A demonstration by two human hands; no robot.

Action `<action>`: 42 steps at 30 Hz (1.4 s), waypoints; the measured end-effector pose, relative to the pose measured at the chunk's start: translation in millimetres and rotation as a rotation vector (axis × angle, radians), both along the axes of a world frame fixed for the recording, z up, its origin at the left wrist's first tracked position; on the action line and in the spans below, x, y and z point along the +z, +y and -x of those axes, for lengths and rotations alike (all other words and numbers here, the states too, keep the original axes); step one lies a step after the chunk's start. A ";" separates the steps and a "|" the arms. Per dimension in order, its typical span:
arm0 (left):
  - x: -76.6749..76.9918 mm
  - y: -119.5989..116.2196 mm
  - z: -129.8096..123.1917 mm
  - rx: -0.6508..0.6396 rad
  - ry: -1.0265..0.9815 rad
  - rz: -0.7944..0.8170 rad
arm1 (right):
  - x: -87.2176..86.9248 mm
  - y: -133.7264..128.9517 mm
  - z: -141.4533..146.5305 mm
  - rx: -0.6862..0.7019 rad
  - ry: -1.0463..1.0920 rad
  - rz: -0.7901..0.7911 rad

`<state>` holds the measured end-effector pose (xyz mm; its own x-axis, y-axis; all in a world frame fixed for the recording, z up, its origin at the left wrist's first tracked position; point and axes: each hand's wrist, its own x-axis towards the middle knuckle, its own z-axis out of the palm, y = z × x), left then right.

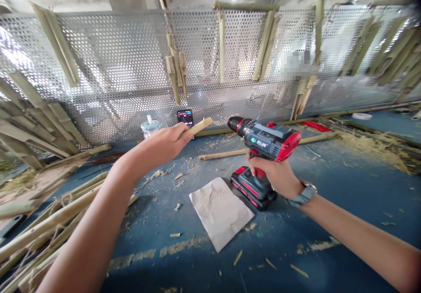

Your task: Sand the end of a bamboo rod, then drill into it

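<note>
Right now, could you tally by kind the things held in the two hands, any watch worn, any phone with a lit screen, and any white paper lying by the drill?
Drill, in the right hand: 1
Pale strip, in the left hand: 1
Watch, on the right wrist: 1
Lit phone: 1
White paper: 1
Total: 5

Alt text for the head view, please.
A bare right-hand grip holds a cordless drill; the left-hand grip holds a pale strip. A creased paper sheet lies on the blue, debris-strewn table. Behind, bamboo pieces hang on a perforated panel.
</note>
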<state>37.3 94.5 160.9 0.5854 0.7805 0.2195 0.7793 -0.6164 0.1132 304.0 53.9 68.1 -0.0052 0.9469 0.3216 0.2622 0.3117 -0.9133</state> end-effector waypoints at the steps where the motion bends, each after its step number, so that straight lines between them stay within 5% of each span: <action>1: 1.4 0.7 0.2 0.031 -0.035 0.060 | -0.2 -0.2 -1.2 0.001 0.026 0.004; 7: -3.1 10.3 0.2 0.091 -0.173 0.315 | -4.5 -1.3 -6.0 0.044 0.007 -0.027; 20: -14.8 28.8 6.0 0.131 -0.132 0.052 | -10.0 -2.7 -7.7 0.050 -0.029 -0.011; 42: -10.4 23.7 -0.2 0.106 -0.149 0.025 | -7.0 -2.5 1.8 0.064 -0.071 -0.057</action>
